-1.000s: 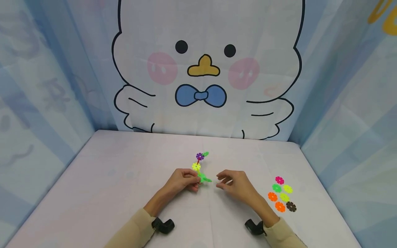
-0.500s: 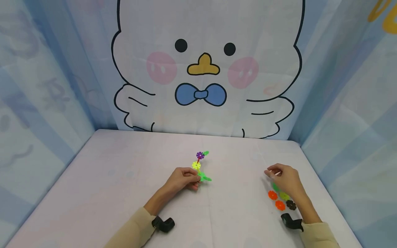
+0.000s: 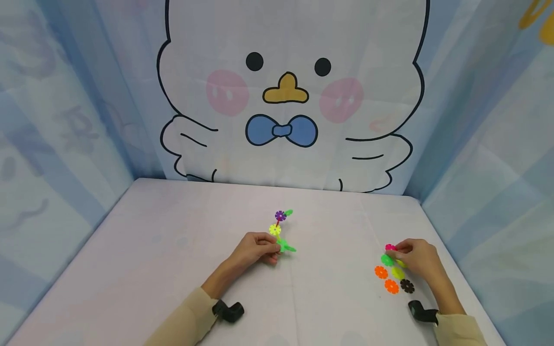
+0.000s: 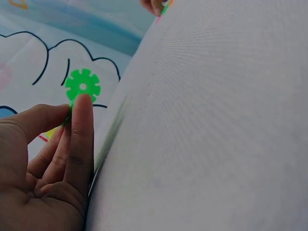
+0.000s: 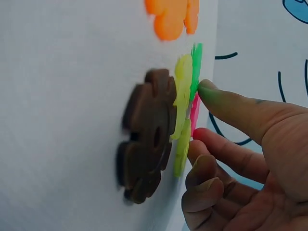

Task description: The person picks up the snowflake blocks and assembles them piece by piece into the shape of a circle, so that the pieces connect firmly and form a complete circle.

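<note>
My left hand (image 3: 258, 248) pinches a green notched plastic building disc (image 4: 83, 86) between thumb and fingertips. It belongs to a joined chain: more green discs at the base, then a yellow disc (image 3: 274, 229), a red one edge-on, a purple disc (image 3: 280, 216) and a green disc (image 3: 288, 212) at the far end. On the right, my right hand (image 3: 417, 258) has thumb and index finger at opposite edges of a pink disc (image 5: 194, 114), pinching it at the table. A loose green disc (image 3: 387, 260) lies against the thumb. A yellow disc (image 3: 402, 264) is partly covered by this hand.
Nearer me lie another yellow disc (image 3: 397, 273), two orange discs (image 3: 381, 272) and a dark brown disc (image 3: 407, 286). A pale cloth covers the table (image 3: 195, 221). Behind it hangs a curtain (image 3: 285, 163) with a cartoon bird.
My right hand has swung from beside the chain to the loose discs, then down to the pink one. The left hand stays put, holding the chain.
</note>
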A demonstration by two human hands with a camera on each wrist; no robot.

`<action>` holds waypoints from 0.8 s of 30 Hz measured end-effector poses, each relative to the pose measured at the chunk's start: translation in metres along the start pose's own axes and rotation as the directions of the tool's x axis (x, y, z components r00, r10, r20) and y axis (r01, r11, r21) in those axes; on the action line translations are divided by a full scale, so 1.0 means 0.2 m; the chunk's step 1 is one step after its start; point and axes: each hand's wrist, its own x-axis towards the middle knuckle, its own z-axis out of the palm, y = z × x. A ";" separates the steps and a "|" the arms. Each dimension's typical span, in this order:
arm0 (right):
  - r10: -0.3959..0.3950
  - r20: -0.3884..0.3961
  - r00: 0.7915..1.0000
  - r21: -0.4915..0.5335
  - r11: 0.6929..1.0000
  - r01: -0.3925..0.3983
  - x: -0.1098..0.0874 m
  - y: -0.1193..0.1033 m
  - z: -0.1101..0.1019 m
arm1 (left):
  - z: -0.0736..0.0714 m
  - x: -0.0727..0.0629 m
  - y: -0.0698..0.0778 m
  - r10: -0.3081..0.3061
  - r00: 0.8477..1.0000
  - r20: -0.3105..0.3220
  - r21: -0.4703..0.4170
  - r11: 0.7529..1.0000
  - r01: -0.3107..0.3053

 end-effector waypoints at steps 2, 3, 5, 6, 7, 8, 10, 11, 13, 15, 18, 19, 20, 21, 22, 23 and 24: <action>-0.003 -0.007 1.000 -0.004 1.000 0.003 0.00 0.00 0.00 | 0.00 0.00 0.00 0.007 1.000 0.003 -0.002 1.000 -0.007; -0.002 -0.009 1.000 -0.002 1.000 0.002 0.00 0.00 0.00 | 0.00 0.00 0.00 0.010 1.000 0.005 -0.001 1.000 -0.010; 0.003 -0.011 1.000 0.006 1.000 -0.003 0.01 0.01 0.00 | 0.00 0.00 0.00 0.012 1.000 0.008 -0.001 1.000 -0.012; 0.006 -0.011 1.000 0.012 1.000 -0.006 0.01 0.01 0.00 | 0.00 0.00 0.00 0.012 1.000 0.008 -0.001 1.000 -0.012; 0.009 -0.012 1.000 0.017 1.000 -0.009 0.01 0.01 0.00 | 0.00 0.00 0.00 0.012 1.000 0.008 0.000 1.000 -0.012; 0.013 -0.012 1.000 0.022 1.000 -0.013 0.01 0.02 0.00 | 0.00 0.00 0.00 0.010 1.000 0.009 -0.001 1.000 -0.010; 0.019 -0.006 1.000 0.034 0.999 -0.018 0.01 0.02 0.01 | 0.00 0.00 0.00 0.010 1.000 0.009 -0.001 1.000 -0.010; 0.022 -0.002 1.000 0.039 0.999 -0.022 0.02 0.02 0.01 | 0.00 0.00 0.00 0.011 1.000 0.009 -0.002 1.000 -0.011; 0.029 0.007 1.000 0.045 0.999 -0.029 0.02 0.02 0.01 | 0.00 0.00 0.00 0.012 1.000 0.009 -0.002 1.000 -0.012; 0.039 0.020 0.999 0.051 0.998 -0.040 0.03 0.02 0.01 | -0.01 0.00 0.00 0.013 1.000 0.009 -0.003 1.000 -0.013; 0.060 0.034 0.998 0.049 0.997 -0.062 0.04 0.02 0.01 | -0.01 0.00 0.00 0.010 1.000 0.011 -0.001 1.000 -0.010; 0.066 0.036 0.997 0.051 0.996 -0.068 0.04 0.02 0.01 | -0.01 0.00 0.00 0.008 1.000 0.012 -0.002 1.000 -0.008; 0.071 0.035 0.997 0.053 0.996 -0.073 0.04 0.02 0.01 | -0.01 0.00 0.00 0.010 1.000 0.013 0.000 1.000 -0.010; 0.075 0.032 0.997 0.057 0.995 -0.076 0.04 0.02 0.01 | -0.01 0.00 0.00 0.007 1.000 0.014 -0.003 1.000 -0.007; 0.077 0.028 0.997 0.061 0.995 -0.079 0.04 0.02 0.01 | -0.01 0.00 0.00 0.004 1.000 0.015 -0.005 1.000 -0.004; 0.078 0.023 0.997 0.068 0.995 -0.079 0.04 0.01 0.01 | -0.01 0.00 0.00 0.002 1.000 0.015 -0.007 1.000 -0.002; 0.074 0.018 0.997 0.073 0.994 -0.076 0.04 0.01 0.02 | -0.01 0.00 0.00 0.001 1.000 0.015 -0.009 1.000 -0.001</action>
